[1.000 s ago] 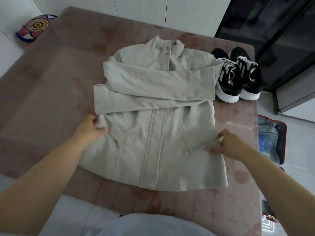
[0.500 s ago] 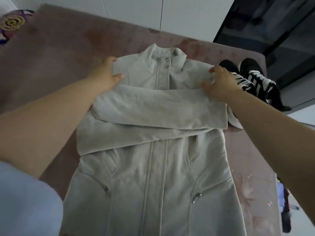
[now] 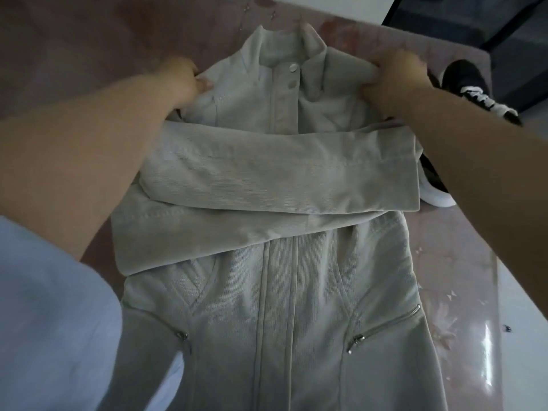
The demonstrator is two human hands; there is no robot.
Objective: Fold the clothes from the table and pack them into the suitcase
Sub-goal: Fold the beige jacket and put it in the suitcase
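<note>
The pinkish-brown table (image 3: 89, 40) is covered for most of its near width by the pale grey jacket (image 3: 267, 307), which is laid face up with its collar at the far end and its hem towards the person. Both sleeves are folded across the chest, the upper sleeve (image 3: 281, 173) lying over the lower sleeve (image 3: 207, 232).

Half a second earlier the hands were laid on the shoulders with the fingers fairly flat. Now the fabric has been gathered. A bunch of the jacket's shoulder is clenched in the right hand (image 3: 394, 81), and the opposite shoulder edge is gripped by the curled fingers of the left hand (image 3: 181, 78), though that hand is blurred. The jacket is seen from closer than before.

A pair of black and white sneakers (image 3: 468, 90) is partly hidden behind the right forearm, just beside the jacket. Two snap buttons (image 3: 293, 67) are seen below the collar.
</note>
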